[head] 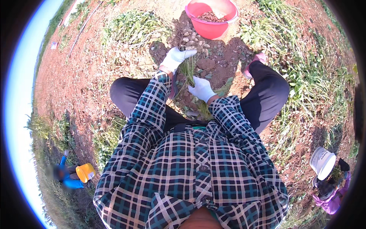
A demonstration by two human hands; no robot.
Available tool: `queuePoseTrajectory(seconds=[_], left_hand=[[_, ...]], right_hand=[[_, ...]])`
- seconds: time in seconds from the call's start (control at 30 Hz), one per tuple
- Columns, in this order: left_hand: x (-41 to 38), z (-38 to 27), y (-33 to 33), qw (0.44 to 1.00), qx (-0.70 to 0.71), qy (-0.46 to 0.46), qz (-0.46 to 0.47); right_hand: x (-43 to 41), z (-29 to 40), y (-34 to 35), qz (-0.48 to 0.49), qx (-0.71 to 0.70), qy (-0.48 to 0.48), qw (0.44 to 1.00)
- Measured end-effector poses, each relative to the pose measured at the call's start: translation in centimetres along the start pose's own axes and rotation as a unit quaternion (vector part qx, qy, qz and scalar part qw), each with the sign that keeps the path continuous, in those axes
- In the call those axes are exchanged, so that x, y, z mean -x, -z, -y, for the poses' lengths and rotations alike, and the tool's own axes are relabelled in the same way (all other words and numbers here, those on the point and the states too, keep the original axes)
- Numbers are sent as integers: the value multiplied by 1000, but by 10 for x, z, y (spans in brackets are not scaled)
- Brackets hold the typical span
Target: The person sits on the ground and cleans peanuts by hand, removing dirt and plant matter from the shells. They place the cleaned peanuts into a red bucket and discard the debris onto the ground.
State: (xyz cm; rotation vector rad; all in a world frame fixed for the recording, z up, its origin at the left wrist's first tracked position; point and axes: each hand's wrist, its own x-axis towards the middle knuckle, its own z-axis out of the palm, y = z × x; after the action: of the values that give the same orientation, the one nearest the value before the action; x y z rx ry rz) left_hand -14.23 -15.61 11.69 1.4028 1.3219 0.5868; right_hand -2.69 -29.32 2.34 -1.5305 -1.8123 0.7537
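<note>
My left hand (175,58), in a white glove, grips the peanut plants near the end where the pods hang. In my right hand (201,88), gloved in white too, is the lower part of the same green stems (188,68), between my knees. Many pale, soil-dusted peanut pods (191,38) cluster just beyond my left hand. Past them stands a pink-red plastic tub (211,28), with a heap of peanuts (210,16) inside, its near side close to the pods.
Pulled plants lie in piles at the upper left (134,27) and along the right (300,71). A person in blue is beside a yellow bucket (85,172) at the lower left. Another person, in purple, is near a white bucket (322,163) at the lower right.
</note>
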Motion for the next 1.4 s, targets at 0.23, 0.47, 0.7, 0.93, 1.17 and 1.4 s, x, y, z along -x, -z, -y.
queuePoseTrajectory(seconds=[0.23, 0.47, 0.7, 0.93, 1.17, 1.4], left_hand=[[13, 166, -31, 951, -273, 7, -147], [31, 114, -50, 894, -420, -128, -90], [62, 79, -65, 924, -360, 50, -120], [69, 75, -66, 927, -334, 108, -131], [73, 68, -65, 926, -326, 153, -111], [74, 57, -75, 944, -295, 116, -98]], right_hand=[[24, 7, 4, 441, 128, -39, 888], [28, -3, 55, 6, -42, -166, 985], [18, 5, 29, -141, -231, -201, 942], [8, 7, 32, -96, -271, -221, 932], [16, 13, 43, 26, -402, -341, 850], [23, 11, 35, -55, -484, -379, 786]])
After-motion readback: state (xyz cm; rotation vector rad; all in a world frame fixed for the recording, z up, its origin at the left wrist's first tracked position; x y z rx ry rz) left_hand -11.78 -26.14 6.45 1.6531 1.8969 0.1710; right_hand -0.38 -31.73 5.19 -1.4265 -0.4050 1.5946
